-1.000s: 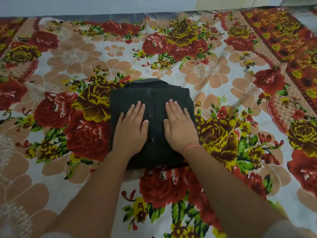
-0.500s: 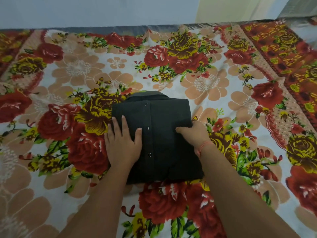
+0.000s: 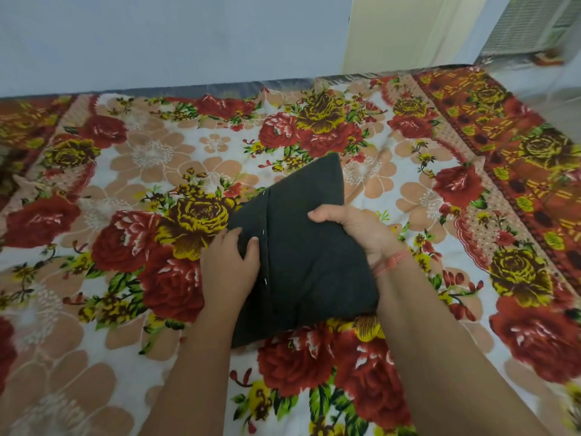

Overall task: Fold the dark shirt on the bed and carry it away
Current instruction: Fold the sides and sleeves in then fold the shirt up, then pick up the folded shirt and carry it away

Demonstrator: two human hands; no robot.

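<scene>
Folded dark-grey button shirt (image 3: 314, 272) centre frame, long axis pointing upper right; my left hand (image 3: 229, 269) and right hand (image 3: 364, 234) gripping opposite edges.

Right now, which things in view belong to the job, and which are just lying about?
Job: folded dark shirt, gripped at its edges by left hand and right hand.
Lying about: floral bedsheet, red wrist thread, louvred grille.
</scene>
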